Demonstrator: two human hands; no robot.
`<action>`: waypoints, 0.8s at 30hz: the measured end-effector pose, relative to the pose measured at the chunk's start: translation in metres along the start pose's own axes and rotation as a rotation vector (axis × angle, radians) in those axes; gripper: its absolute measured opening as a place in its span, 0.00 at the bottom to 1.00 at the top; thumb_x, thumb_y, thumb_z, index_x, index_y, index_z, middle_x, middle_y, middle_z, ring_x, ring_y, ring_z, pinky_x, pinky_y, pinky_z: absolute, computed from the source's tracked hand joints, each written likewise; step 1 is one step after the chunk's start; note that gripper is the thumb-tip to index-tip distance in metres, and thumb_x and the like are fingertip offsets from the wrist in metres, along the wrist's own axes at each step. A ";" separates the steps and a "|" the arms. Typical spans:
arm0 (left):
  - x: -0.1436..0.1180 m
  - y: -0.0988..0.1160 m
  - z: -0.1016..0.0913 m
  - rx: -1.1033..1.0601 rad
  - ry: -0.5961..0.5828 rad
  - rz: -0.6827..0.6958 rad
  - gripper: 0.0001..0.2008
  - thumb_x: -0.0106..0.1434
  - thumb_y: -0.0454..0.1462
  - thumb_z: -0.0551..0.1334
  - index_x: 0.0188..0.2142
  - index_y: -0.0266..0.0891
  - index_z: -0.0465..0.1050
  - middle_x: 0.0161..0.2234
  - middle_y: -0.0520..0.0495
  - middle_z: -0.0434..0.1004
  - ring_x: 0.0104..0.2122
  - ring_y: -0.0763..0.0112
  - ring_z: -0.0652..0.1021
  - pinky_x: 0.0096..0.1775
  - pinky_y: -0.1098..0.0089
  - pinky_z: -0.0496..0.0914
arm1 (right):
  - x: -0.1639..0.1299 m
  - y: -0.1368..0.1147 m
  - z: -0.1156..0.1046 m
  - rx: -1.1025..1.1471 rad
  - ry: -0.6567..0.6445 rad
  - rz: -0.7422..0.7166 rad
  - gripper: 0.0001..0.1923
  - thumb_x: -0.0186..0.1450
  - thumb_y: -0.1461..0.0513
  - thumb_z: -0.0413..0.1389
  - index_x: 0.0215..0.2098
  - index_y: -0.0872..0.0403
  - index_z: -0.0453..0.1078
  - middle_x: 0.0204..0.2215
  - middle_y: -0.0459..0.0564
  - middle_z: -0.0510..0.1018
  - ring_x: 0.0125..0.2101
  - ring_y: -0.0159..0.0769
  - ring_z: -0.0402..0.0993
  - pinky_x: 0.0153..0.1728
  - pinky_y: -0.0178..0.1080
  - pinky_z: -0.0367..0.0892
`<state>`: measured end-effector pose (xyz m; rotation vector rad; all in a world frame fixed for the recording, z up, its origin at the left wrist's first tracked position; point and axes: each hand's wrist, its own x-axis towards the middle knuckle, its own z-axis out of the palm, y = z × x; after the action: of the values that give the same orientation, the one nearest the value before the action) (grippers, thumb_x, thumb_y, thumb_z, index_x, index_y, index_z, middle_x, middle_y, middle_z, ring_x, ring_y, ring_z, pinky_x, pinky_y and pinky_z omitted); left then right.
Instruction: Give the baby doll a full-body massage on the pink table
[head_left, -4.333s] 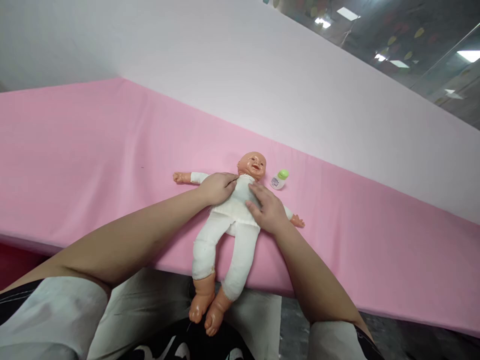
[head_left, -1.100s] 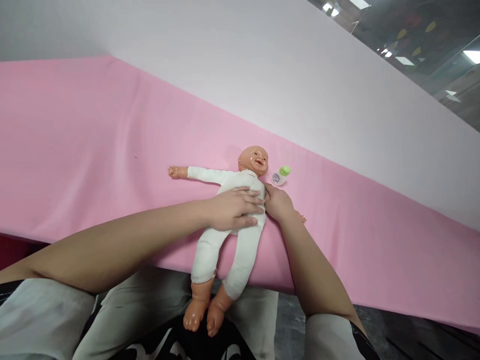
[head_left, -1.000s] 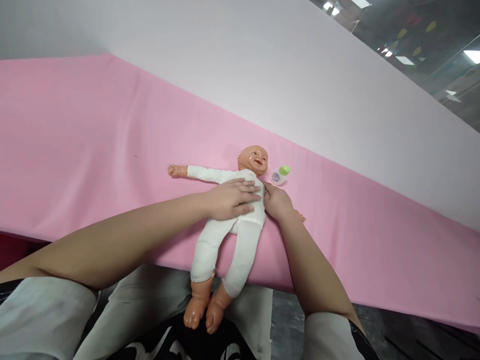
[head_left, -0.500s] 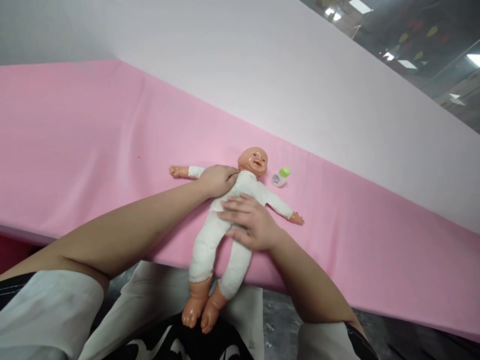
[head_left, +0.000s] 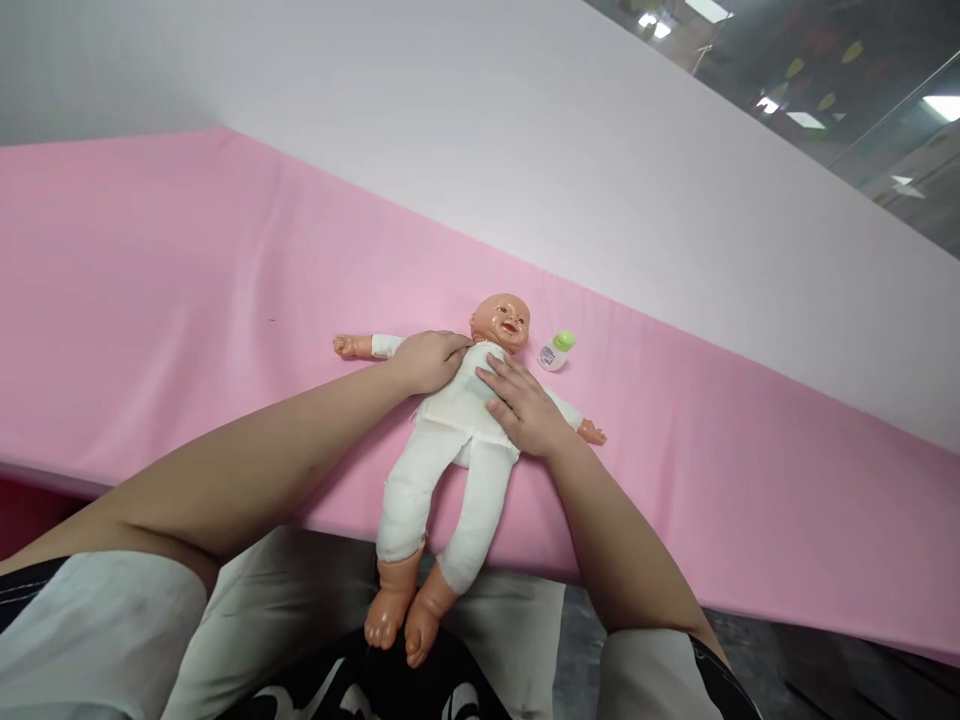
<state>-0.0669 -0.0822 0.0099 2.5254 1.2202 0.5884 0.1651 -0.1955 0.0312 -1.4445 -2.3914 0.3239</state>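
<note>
The person's grey pants [head_left: 247, 610] and black shirt with white shapes [head_left: 390, 690] are closest. A baby doll with a white cloth body and shiny tan plastic head, hands and feet [head_left: 450, 410] lies on its back. Its feet poke out past the front edge of the long, smooth pink table cover [head_left: 750, 480], over the person's lap.

The right hand [head_left: 529, 405] lies on the doll's chest, fingers flat and a bit spread, holding nothing. Half a second ago it was lower, across the doll's hip and leg, so it has slid up. The left hand [head_left: 431, 362] is in about the same spot as then, over the doll's shoulder by the neck. Its fingers are close together, but I can't tell if they squeeze.

The doll's arms stick out to both sides, and past them the pink cover goes on a long way left and right. Next to the doll's head, not touching it, is a small see-through bottle with a round green cap [head_left: 556, 352]. Just behind, the pink stops at a slanted edge along a plain whitish wall [head_left: 450, 130]. Farthest off is dark, shiny glass with bright lights [head_left: 810, 90].
</note>
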 end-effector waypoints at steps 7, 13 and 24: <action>-0.005 -0.007 -0.016 -0.054 -0.134 0.134 0.37 0.57 0.32 0.57 0.67 0.51 0.73 0.64 0.53 0.78 0.61 0.59 0.78 0.60 0.65 0.71 | -0.007 0.012 -0.020 0.029 0.068 0.230 0.36 0.64 0.68 0.55 0.70 0.43 0.68 0.60 0.46 0.81 0.55 0.48 0.79 0.56 0.49 0.74; -0.010 0.001 -0.040 -0.092 -0.204 -0.001 0.22 0.60 0.38 0.60 0.50 0.56 0.84 0.48 0.57 0.87 0.47 0.59 0.84 0.44 0.69 0.72 | -0.011 0.014 -0.028 0.055 0.025 0.278 0.34 0.65 0.63 0.59 0.69 0.39 0.68 0.56 0.44 0.83 0.51 0.47 0.80 0.51 0.45 0.74; -0.009 -0.004 -0.041 -0.025 -0.189 -0.065 0.14 0.61 0.42 0.59 0.41 0.54 0.84 0.38 0.53 0.88 0.41 0.57 0.82 0.43 0.66 0.68 | -0.007 0.027 -0.023 -0.126 0.078 0.477 0.26 0.69 0.62 0.55 0.63 0.38 0.76 0.53 0.44 0.86 0.50 0.47 0.81 0.47 0.42 0.72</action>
<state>-0.0943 -0.0835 0.0425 2.4465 1.2127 0.3387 0.1995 -0.1887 0.0418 -2.0405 -2.0132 0.2225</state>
